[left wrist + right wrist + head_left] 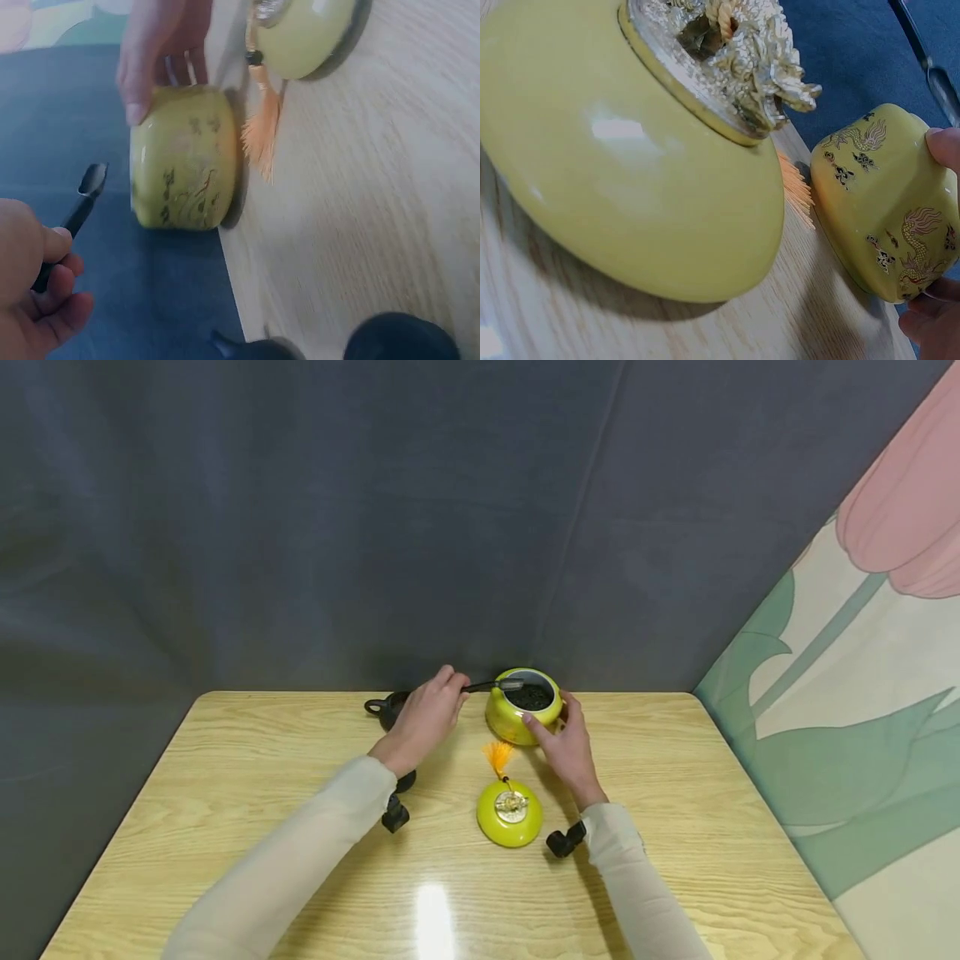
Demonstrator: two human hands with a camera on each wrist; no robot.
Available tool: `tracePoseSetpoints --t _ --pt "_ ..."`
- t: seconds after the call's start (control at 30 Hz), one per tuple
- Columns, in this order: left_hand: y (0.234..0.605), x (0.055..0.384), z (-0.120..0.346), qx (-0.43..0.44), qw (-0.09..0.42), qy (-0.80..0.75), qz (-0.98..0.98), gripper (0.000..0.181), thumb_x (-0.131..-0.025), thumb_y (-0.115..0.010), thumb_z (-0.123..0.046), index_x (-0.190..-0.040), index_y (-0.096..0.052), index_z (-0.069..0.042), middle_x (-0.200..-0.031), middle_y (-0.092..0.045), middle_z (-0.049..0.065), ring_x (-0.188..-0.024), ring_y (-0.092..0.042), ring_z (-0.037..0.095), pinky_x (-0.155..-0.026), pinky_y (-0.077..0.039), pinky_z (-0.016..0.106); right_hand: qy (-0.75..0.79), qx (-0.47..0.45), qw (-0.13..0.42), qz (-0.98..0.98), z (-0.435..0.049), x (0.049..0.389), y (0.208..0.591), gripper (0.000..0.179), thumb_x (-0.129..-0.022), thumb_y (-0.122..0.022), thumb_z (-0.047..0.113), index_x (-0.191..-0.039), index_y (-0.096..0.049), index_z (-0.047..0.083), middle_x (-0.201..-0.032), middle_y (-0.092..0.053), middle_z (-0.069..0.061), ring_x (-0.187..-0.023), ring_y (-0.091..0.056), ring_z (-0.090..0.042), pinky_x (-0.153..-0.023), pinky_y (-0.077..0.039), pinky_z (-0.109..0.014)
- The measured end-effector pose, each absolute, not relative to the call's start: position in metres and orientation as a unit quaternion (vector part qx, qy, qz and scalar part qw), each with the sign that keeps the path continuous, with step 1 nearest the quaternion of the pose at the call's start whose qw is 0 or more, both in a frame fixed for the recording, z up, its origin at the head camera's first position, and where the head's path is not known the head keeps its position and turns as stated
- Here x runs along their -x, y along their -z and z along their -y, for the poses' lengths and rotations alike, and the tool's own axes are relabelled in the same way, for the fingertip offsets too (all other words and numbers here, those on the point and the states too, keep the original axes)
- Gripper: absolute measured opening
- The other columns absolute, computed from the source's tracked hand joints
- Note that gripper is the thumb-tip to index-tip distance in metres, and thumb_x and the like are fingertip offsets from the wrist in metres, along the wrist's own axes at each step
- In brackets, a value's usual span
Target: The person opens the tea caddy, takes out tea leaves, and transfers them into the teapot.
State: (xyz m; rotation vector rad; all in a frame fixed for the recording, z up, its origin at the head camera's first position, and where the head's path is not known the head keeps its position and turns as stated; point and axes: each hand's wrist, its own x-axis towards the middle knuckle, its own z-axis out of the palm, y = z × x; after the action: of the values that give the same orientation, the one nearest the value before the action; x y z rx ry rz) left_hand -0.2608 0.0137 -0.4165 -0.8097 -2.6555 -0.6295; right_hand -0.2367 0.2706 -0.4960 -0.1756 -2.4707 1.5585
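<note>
Between the fingers and thumb of my left hand (pixel 429 714) is the black handle of a small scoop (pixel 91 181), its metal end over the mouth of a yellow jar (pixel 512 725). Dark loose bits like tea leaves (pixel 534 699) fill part of the jar. My right hand (pixel 572 750) grips the jar's right side, thumb near the rim and fingers around the far side. Dragons and small clouds decorate the jar's wall. In front of it lies the domed yellow lid (pixel 491 828), topped with a gold ornament (pixel 750 67) and an orange tassel (pixel 498 757).
A black pot with a ring handle (pixel 388 712) stands at the table's back edge, partly behind my left hand. Another round black item (pixel 401 341) is close by in the left wrist view. A dark curtain (pixel 375 527) hangs directly behind the wooden table (pixel 645 777).
</note>
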Motion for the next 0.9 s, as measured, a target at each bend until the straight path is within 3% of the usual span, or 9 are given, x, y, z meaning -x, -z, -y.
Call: tracePoseSetpoints --t 0.33,0.67,0.9 --pt "0.413 0.271 -0.045 0.339 0.166 0.116 0.919 0.021 -0.103 -0.062 0.006 -0.122 -0.068 0.004 -0.109 -0.06 0.015 -0.087 -0.067 0.023 -0.075 -0.062 0.032 -0.529 0.052 0.113 0.839 -0.27 0.235 0.494 0.09 -0.097 -0.079 0.041 -0.165 -0.03 0.007 -0.168 -0.038 -0.021 -0.154 -0.043 -0.039 -0.13 -0.033 -0.057" --pt "0.407 0.277 -0.069 0.336 0.149 0.056 0.928 0.024 -0.107 -0.056 0.004 -0.127 -0.07 0.005 -0.115 -0.061 0.017 -0.089 -0.071 0.024 -0.074 -0.065 0.032 -0.532 0.054 0.12 0.837 -0.27 0.236 0.495 0.089 -0.097 -0.08 0.039 -0.164 -0.031 0.006 -0.165 -0.041 -0.022 -0.151 -0.045 -0.04 -0.128 -0.036 -0.056" --pt "0.41 0.276 -0.084 0.335 0.122 0.007 0.934 0.032 -0.104 -0.063 0.003 -0.135 -0.067 0.003 -0.124 -0.06 0.018 -0.095 -0.072 0.023 -0.075 -0.065 0.029 -0.532 0.05 0.121 0.836 -0.269 0.236 0.497 0.089 -0.097 -0.079 0.039 -0.164 -0.031 0.006 -0.166 -0.04 -0.022 -0.151 -0.045 -0.04 -0.128 -0.035 -0.057"
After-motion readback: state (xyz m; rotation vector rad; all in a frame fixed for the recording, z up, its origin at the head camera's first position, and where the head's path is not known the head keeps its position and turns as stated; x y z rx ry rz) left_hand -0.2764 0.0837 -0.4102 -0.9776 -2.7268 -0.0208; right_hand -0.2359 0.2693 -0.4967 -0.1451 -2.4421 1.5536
